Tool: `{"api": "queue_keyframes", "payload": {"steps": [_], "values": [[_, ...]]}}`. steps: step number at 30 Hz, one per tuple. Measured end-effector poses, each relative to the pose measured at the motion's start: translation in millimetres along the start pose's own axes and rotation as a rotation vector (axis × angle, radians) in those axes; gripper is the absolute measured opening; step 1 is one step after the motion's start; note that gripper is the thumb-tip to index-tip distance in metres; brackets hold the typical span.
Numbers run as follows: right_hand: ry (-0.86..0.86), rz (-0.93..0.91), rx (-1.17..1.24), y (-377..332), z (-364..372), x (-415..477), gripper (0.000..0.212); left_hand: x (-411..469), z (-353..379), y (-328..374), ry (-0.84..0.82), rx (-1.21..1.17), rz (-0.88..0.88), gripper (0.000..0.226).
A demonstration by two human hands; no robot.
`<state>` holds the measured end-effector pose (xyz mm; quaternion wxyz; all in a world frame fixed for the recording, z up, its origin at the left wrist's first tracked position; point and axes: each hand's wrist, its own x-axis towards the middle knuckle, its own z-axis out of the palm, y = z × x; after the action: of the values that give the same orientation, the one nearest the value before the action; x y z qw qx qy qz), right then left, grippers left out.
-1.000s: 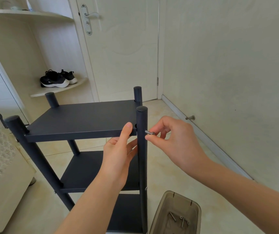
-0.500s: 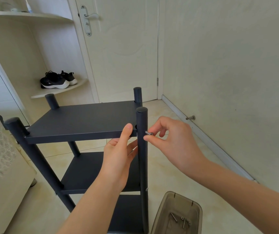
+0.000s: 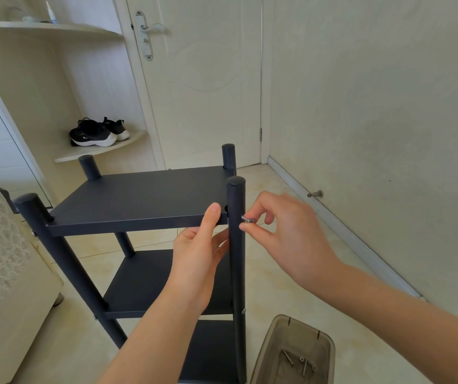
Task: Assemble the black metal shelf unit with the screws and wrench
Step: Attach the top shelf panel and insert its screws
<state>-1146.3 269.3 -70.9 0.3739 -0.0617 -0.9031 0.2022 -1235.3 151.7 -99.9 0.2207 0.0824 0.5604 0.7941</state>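
The black metal shelf unit (image 3: 139,198) stands upright on the floor with three tiers and four round posts. My left hand (image 3: 197,253) grips the front right corner of the top tier, thumb on top and fingers underneath. My right hand (image 3: 283,234) pinches a silver screw (image 3: 247,219) between thumb and forefinger, its tip against the outer side of the near right post (image 3: 236,273) at the height of the top tier. No wrench is in view.
A translucent brown plastic box (image 3: 275,342) sits on the floor at the lower right, holding several loose screws (image 3: 301,363). A pale sofa (image 3: 3,261) stands at the left. Behind are a closed door (image 3: 205,79), a corner shelf with black sneakers (image 3: 97,133), and a wall at the right.
My right hand's fingers have shifted slightly on the screw at the post. My left hand stays on the top tier's corner. The view moved only slightly.
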Motion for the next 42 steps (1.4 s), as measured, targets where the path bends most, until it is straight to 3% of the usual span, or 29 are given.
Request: {"api": "queue_keyframes", "payload": {"steps": [16, 23, 32, 40, 42], "values": [[-0.023, 0.209, 0.249, -0.4, 2.6, 1.2, 0.024, 4.5, -0.2, -3.3, 0.015, 0.016, 0.032, 0.051], [-0.079, 0.493, 0.665, 2.8, 4.6, 2.2, 0.012, 5.7, 1.5, -4.6, 0.018, -0.034, 0.042, 0.045], [0.000, 0.375, 0.411, -2.0, 6.8, 2.4, 0.017, 6.6, 3.5, -6.8, 0.031, -0.001, 0.073, 0.047], [0.003, 0.355, 0.373, -1.7, 4.1, 3.4, 0.017, 7.1, 6.9, -9.3, 0.061, 0.050, 0.122, 0.052], [0.013, 0.284, 0.221, -2.3, 4.5, 0.6, 0.020, 7.0, 7.0, -9.5, 0.061, 0.047, 0.135, 0.051]]}}
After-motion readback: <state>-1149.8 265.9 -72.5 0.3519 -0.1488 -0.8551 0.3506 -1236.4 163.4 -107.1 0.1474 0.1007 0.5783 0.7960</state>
